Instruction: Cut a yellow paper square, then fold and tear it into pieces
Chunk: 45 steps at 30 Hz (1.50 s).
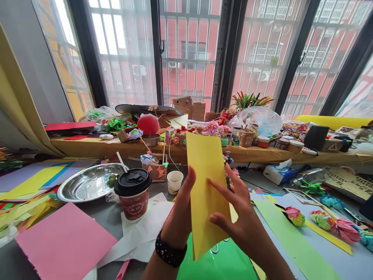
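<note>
A folded sheet of yellow paper (205, 167) stands upright in front of me, above a green sheet (215, 264). My left hand (182, 202) grips its left edge, with the thumb showing at the side and the other fingers hidden behind. On the right, my right hand (236, 206) has its fingers spread, and its index fingertip and thumb rest against the face of the yellow paper. A black band with white dots circles my left wrist.
Left of my hands are a lidded coffee cup (134, 198) with a straw, a metal plate (84, 184) and pink paper (67, 241). A small paper cup (175, 182) stands behind. Paper flowers (345, 229) and a light green strip (291, 233) lie right. Craft supplies crowd the windowsill.
</note>
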{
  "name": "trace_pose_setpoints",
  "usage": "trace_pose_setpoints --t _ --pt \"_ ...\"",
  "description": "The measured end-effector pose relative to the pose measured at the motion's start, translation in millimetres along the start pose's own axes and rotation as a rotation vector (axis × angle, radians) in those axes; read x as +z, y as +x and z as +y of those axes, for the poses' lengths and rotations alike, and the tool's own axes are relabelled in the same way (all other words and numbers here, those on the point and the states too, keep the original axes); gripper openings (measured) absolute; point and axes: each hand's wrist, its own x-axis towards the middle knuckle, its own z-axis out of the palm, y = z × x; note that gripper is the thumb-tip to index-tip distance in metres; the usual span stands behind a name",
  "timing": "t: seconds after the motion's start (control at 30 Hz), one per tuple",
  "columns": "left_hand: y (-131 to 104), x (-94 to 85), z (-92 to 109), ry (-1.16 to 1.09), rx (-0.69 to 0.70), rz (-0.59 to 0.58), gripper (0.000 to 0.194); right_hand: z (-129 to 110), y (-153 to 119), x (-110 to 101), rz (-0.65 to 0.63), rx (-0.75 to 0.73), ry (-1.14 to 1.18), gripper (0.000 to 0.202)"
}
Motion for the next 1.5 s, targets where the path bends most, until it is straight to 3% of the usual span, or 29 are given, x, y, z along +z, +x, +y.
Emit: trace_pose_setpoints --t 0.13,0.23,0.3,0.4,0.57,0.63,0.77,0.8,0.87,0.93,1.0,1.1,1.27,1.5 --pt "-0.3 1.7 6.5 0.034 0.012 0.191 0.046 1.5 2.4 2.3 0.109 0.061 0.114 0.046" --pt "-1.9 -0.9 8.5 0.067 -0.03 0.3 0.038 5.4 4.0 -2.8 0.243 0.191 0.328 0.05" --pt "-3.5 -4.2 7.8 0.116 -0.025 0.351 0.033 5.9 4.0 -6.2 0.234 0.298 0.436 0.043" --pt "-4.4 -13.0 7.0 0.246 -0.014 0.312 0.02 2.7 3.1 -9.5 0.215 0.405 0.504 0.025" --pt "-1.3 -30.2 10.4 0.557 -0.025 0.228 0.022 2.5 2.0 -12.9 0.265 0.402 0.402 0.024" --pt "-0.7 -32.4 12.9 0.77 0.128 0.283 0.03 7.8 1.9 -14.6 0.287 0.363 0.218 0.025" --pt "-4.9 -23.4 16.2 1.481 0.797 0.654 0.058 18.3 1.5 -15.0 0.269 0.118 -0.26 0.023" --pt "-6.5 -19.3 15.6 1.686 0.906 0.634 0.056 19.2 1.4 -14.2 0.237 0.044 -0.322 0.022" --pt "-8.7 -11.3 11.5 1.981 0.934 0.321 0.041 18.3 0.8 -12.6 0.164 -0.072 -0.369 0.02" --pt "-9.1 -6.4 4.9 2.112 0.818 0.083 0.025 15.1 0.1 -11.7 0.13 -0.144 -0.379 0.02" --pt "-8.4 -5.2 -1.4 2.167 0.708 0.009 0.015 11.6 -0.6 -12.0 0.119 -0.177 -0.376 0.021" --pt "-8.7 -6.5 -4.5 2.212 0.602 0.021 0.011 8.5 -1.4 -13.3 0.093 -0.181 -0.331 0.02" --pt "-15.0 -7.1 6.7 2.254 0.561 0.054 0.009 8.7 -3.2 -14.6 0.064 -0.121 -0.258 0.019" --pt "-30.9 -24.3 37.2 2.325 0.624 0.264 0.011 30.4 -3.5 -23.8 0.169 -0.083 -0.582 0.024"
